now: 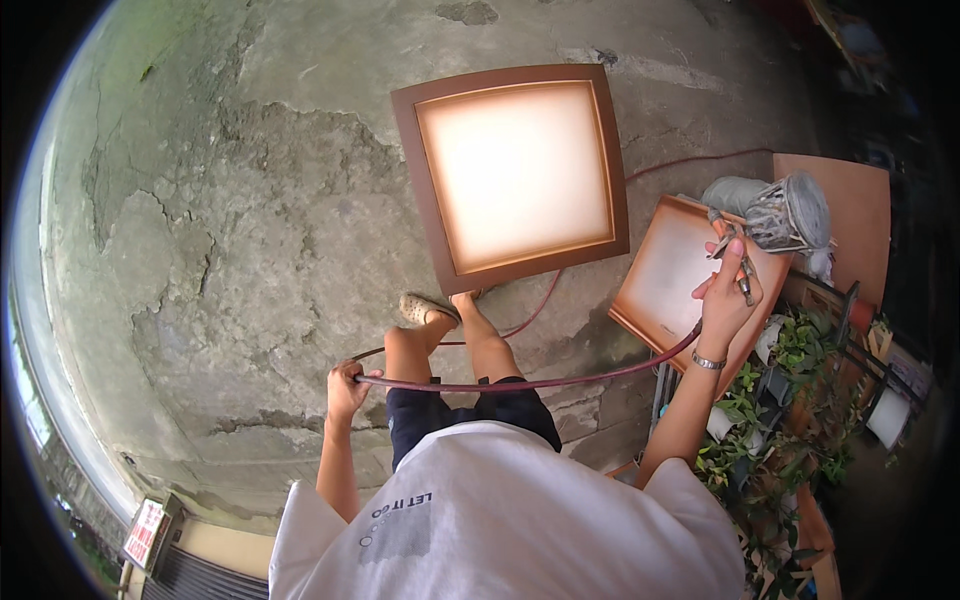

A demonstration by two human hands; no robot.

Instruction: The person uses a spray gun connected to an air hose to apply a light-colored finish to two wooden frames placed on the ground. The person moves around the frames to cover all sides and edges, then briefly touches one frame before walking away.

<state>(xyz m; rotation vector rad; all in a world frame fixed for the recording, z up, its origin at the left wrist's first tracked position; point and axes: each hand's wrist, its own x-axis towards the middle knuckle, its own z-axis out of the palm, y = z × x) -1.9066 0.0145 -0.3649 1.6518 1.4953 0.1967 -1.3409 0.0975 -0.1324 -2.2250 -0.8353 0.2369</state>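
Note:
My right hand [728, 300] is closed around the handle of a spray gun [744, 272], whose paint-crusted grey cup [792, 213] points away from me. A dark red air hose [520, 384] sags from beneath that hand across my thighs. At the other end of this stretch, my left hand [346, 390] grips the hose beside my left knee. In front of my feet is a square panel [520, 175] with a brown frame and a pale centre shaded brown at its edges. A second, similar panel [665, 265] lies tilted under the spray gun, partly hidden by it and my right hand.
Rough, cracked concrete [250, 240] spreads to the left and ahead. A plain brown board [845, 215] stands at the right, past the cup. Leafy potted plants [790, 400] and a dark rack crowd my right side. More hose runs along the ground behind the framed panel.

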